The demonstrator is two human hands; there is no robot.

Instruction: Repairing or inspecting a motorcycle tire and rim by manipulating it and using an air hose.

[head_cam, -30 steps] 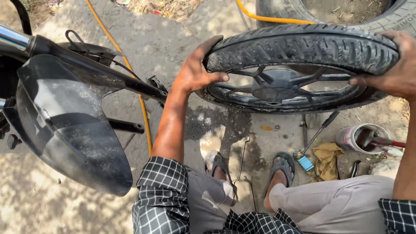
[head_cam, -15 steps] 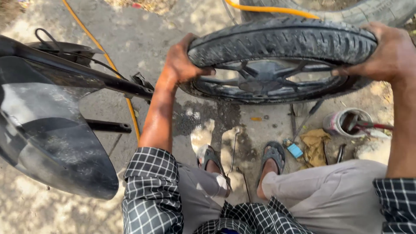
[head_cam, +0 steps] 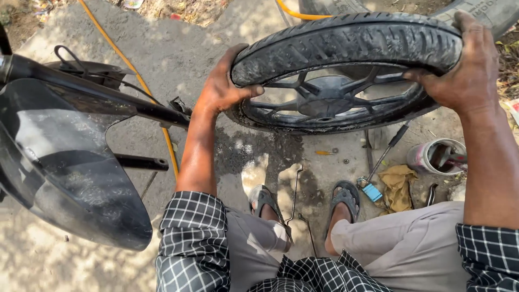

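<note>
**Both hands gripping a motorcycle wheel, held clear of the ground**

Gripping: the left hand (head_cam: 224, 86) is closing around the tread at the wheel's left edge, thumb hooking under toward the rim, fingers wrapping over the top. The right hand (head_cam: 465, 67) is clamping the right edge the same way, fingers curling over the tyre, thumb reaching inward toward the spokes.

Item: the wheel (head_cam: 346, 70), black tyre on a black cast-spoke rim, is sitting in the upper centre to upper right of the frame, tilted nearly flat and hanging above the concrete.

Progress, as judged: the wheel is already off the bike and fully in hand; the fork legs (head_cam: 140, 162) at left are standing empty, so refitting, if that is the work, is looking not yet done.

Pose: both forearms are extending forward and apart, elbows bent, the person squatting with sandalled feet (head_cam: 303, 203) below the wheel.

Surroundings: a black front mudguard (head_cam: 70, 178) is filling the left side; an orange hose (head_cam: 146, 92) is running across the ground; a long-handled tool (head_cam: 384, 154), a yellowish rag (head_cam: 397, 186) and a small tin (head_cam: 438, 157) are lying at lower right; a second tyre (head_cam: 481, 11) is showing at the top right.
</note>
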